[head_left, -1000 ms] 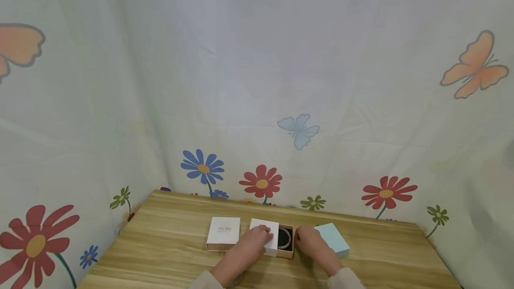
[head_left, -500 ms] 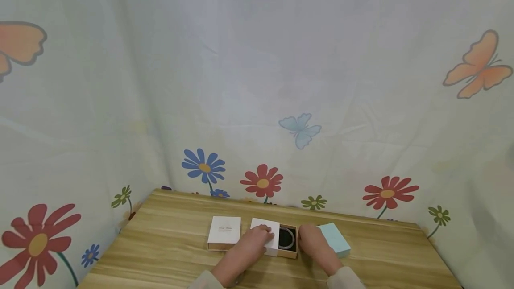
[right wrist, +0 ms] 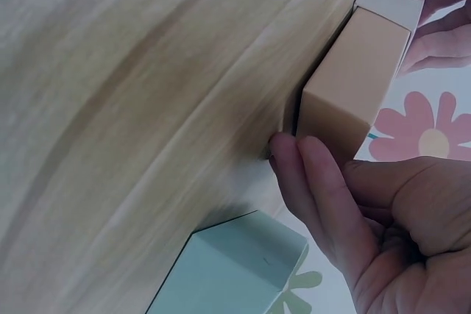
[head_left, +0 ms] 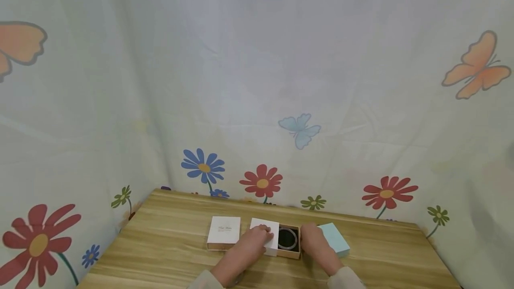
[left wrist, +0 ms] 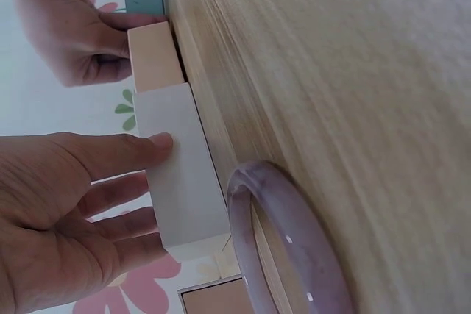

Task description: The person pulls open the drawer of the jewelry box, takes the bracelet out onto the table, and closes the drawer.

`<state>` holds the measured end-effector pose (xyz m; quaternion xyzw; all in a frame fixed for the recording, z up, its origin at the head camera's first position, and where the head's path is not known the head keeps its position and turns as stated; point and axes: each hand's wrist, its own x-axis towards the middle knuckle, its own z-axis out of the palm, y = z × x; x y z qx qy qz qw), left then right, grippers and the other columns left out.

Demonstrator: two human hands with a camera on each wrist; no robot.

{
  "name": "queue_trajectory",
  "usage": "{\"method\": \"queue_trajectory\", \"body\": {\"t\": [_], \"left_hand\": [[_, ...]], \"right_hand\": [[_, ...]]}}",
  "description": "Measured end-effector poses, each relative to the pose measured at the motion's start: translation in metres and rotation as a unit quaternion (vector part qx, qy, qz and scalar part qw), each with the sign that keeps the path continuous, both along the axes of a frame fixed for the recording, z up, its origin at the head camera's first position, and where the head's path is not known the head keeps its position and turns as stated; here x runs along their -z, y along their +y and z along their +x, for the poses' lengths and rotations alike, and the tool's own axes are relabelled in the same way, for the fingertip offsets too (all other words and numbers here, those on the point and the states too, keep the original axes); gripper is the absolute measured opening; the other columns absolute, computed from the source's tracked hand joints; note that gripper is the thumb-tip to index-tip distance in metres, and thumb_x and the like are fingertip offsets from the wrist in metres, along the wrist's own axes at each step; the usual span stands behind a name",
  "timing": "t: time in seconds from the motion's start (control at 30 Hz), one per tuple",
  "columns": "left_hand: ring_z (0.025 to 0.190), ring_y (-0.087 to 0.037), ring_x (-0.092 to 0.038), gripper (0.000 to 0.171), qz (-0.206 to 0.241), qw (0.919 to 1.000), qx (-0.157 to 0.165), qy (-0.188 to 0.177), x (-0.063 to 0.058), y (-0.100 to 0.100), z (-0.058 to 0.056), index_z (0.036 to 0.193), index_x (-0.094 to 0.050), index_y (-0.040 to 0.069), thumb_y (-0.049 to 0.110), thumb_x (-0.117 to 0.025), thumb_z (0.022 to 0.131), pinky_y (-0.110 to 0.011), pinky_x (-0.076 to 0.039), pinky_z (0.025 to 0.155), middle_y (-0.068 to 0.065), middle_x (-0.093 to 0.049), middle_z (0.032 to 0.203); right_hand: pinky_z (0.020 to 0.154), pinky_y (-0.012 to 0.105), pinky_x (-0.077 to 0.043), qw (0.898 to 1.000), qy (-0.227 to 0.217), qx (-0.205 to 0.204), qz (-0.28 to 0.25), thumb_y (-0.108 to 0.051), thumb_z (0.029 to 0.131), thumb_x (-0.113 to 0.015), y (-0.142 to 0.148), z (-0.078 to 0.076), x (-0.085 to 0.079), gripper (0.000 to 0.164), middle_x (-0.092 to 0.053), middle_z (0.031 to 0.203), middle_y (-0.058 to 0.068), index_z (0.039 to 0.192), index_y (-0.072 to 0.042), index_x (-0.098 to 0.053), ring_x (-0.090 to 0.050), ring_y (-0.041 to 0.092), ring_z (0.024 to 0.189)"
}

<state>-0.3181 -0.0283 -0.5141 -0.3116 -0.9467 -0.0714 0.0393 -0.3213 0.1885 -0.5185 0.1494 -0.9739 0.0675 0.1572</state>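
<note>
My left hand (head_left: 252, 241) grips the white sleeve (left wrist: 184, 174) of a slide-out gift box, thumb on its near side. My right hand (head_left: 315, 242) pinches the end of the tan drawer (right wrist: 353, 71), which sticks out of the sleeve to the right. Inside the drawer's black lining lies a pale bangle (head_left: 296, 237), its left edge close to the sleeve. A second bangle, lavender (left wrist: 294, 226), stands out large in the left wrist view, on the table near my left wrist; in the head view my left forearm mostly hides it.
A closed white box (head_left: 223, 229) with small lettering sits left of the sleeve. A mint-green box (head_left: 335, 239) lies just right of my right hand. Everything rests on a wood-grain table (head_left: 385, 253), with a flowered cloth backdrop (head_left: 341, 159) behind.
My right hand has drawn the drawer a little further right, so more of the bangle and black lining shows. My left hand and the sleeve have stayed in place.
</note>
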Motion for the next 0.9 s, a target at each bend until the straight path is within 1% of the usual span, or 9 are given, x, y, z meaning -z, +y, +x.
{"method": "queue_trajectory", "body": {"t": [0.17,0.27,0.37,0.5,0.6,0.7,0.77,0.83,0.9], "left_hand": [[0.115,-0.023,-0.064,0.040,0.004,1.0000,0.001,0.001,-0.002,0.001,0.001,0.123,-0.074,0.011,0.010,-0.082,0.084,-0.032,-0.054,0.094,-0.008,-0.067,0.127],[0.114,-0.023,-0.065,0.039,0.003,0.9999,0.003,0.009,-0.003,0.001,0.002,0.122,-0.075,0.011,0.010,-0.082,0.084,-0.032,-0.055,0.093,-0.008,-0.068,0.125],[0.113,-0.023,-0.065,0.038,0.005,0.9999,0.003,0.012,-0.003,0.001,0.002,0.121,-0.075,0.011,0.010,-0.083,0.083,-0.033,-0.055,0.093,-0.008,-0.068,0.124],[0.114,-0.024,-0.065,0.039,0.010,0.9999,-0.001,0.005,-0.004,0.001,0.002,0.122,-0.074,0.010,0.010,-0.082,0.084,-0.034,-0.055,0.093,-0.009,-0.068,0.125],[0.113,-0.024,-0.065,0.039,0.010,0.9999,0.001,0.006,-0.005,0.000,0.003,0.121,-0.074,0.010,0.010,-0.082,0.083,-0.034,-0.055,0.093,-0.009,-0.068,0.125],[0.112,-0.024,-0.066,0.039,0.011,0.9999,0.002,0.010,-0.005,0.000,0.004,0.120,-0.075,0.010,0.009,-0.083,0.082,-0.034,-0.055,0.093,-0.010,-0.068,0.123],[0.112,-0.024,-0.066,0.039,0.010,0.9999,0.002,0.013,-0.005,0.000,0.004,0.120,-0.075,0.010,0.008,-0.083,0.081,-0.033,-0.056,0.092,-0.009,-0.068,0.123],[0.111,-0.023,-0.066,0.039,0.008,0.9999,0.000,0.012,-0.004,0.001,0.004,0.120,-0.075,0.010,0.008,-0.083,0.082,-0.034,-0.056,0.091,-0.009,-0.068,0.123],[0.112,-0.023,-0.066,0.039,0.004,0.9999,-0.002,0.012,-0.002,0.002,0.003,0.120,-0.075,0.011,0.009,-0.083,0.082,-0.034,-0.056,0.090,-0.008,-0.068,0.124]], "right_hand": [[0.051,0.039,-0.052,1.000,-0.020,0.006,-0.017,0.011,0.075,-0.069,0.002,0.001,-0.002,0.027,-0.059,0.060,0.007,0.059,-0.006,-0.055,-0.054,0.015,0.059],[0.051,0.040,-0.052,1.000,-0.021,0.006,-0.021,0.011,0.075,-0.069,0.004,0.003,-0.003,0.027,-0.059,0.061,0.007,0.059,-0.006,-0.055,-0.052,0.014,0.059],[0.052,0.041,-0.052,0.999,-0.016,0.003,-0.028,0.010,0.075,-0.069,0.005,0.003,-0.003,0.028,-0.059,0.060,0.006,0.058,-0.007,-0.054,-0.054,0.014,0.060],[0.053,0.041,-0.053,0.999,-0.010,-0.007,-0.039,0.008,0.076,-0.070,0.006,0.005,-0.002,0.028,-0.060,0.060,0.005,0.059,-0.008,-0.056,-0.057,0.015,0.061],[0.051,0.039,-0.050,0.999,-0.019,-0.012,-0.050,0.006,0.079,-0.071,0.006,0.006,-0.004,0.030,-0.058,0.059,0.003,0.059,-0.009,-0.055,-0.053,0.013,0.058],[0.049,0.033,-0.045,0.998,-0.033,-0.008,-0.051,0.006,0.080,-0.069,0.004,0.008,-0.010,0.034,-0.052,0.057,0.000,0.057,-0.010,-0.051,-0.046,0.012,0.055],[0.048,0.032,-0.043,0.998,-0.041,-0.005,-0.053,0.006,0.081,-0.066,0.003,0.009,-0.015,0.036,-0.049,0.057,-0.001,0.056,-0.011,-0.047,-0.043,0.012,0.054],[0.048,0.031,-0.042,0.997,-0.051,-0.002,-0.061,0.006,0.080,-0.063,0.001,0.011,-0.022,0.031,-0.050,0.058,0.000,0.057,-0.009,-0.049,-0.044,0.014,0.054],[0.050,0.032,-0.045,0.996,-0.058,-0.003,-0.069,0.006,0.080,-0.062,-0.001,0.013,-0.028,0.021,-0.057,0.062,0.003,0.062,-0.004,-0.058,-0.050,0.015,0.056]]}}
